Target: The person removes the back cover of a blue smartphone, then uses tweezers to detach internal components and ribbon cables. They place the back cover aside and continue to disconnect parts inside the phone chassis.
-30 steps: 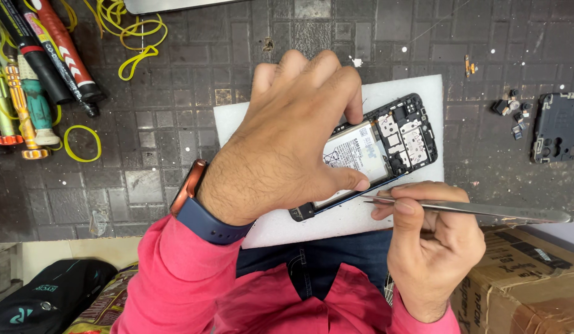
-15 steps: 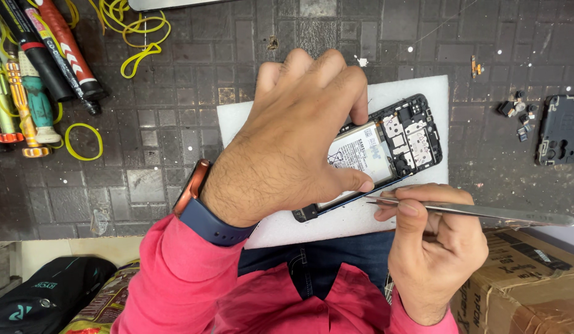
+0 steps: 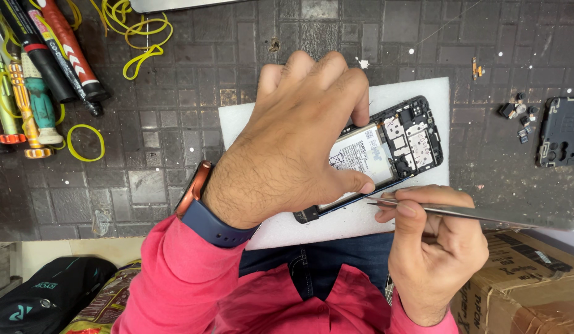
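Head view, single entry.

- Left hand [image 3: 293, 142]: lying over the phone [image 3: 386, 154] at frame centre, fingers spread across its left part, thumb pressing on the battery [image 3: 360, 156], pinning the phone flat.
- Right hand [image 3: 432, 247]: lower right of frame, fingers closed on the tweezers [image 3: 472, 212], pinching them near the front; the tip is touching the phone's lower edge just beside the left thumb.
- Phone: back cover off, circuit boards showing at its right end, lying tilted on a white pad [image 3: 417, 93] in mid-frame.
- Change against the earlier frames: the tweezers' tip is sitting at much the same spot on the lower edge, and the left hand is keeping its hold; judged from this, the prying at that edge is continuing, with nothing lifted free yet.
- Bench [image 3: 175, 142]: dark, gridded.
- Screwdrivers [image 3: 27, 80]: upper left.
- Yellow bands [image 3: 138, 25]: upper left, near the top edge.
- Black cover part [image 3: 562, 131]: right edge, with small loose parts [image 3: 519, 114] just beside it.
- Cardboard box [image 3: 528, 278]: lower right corner.
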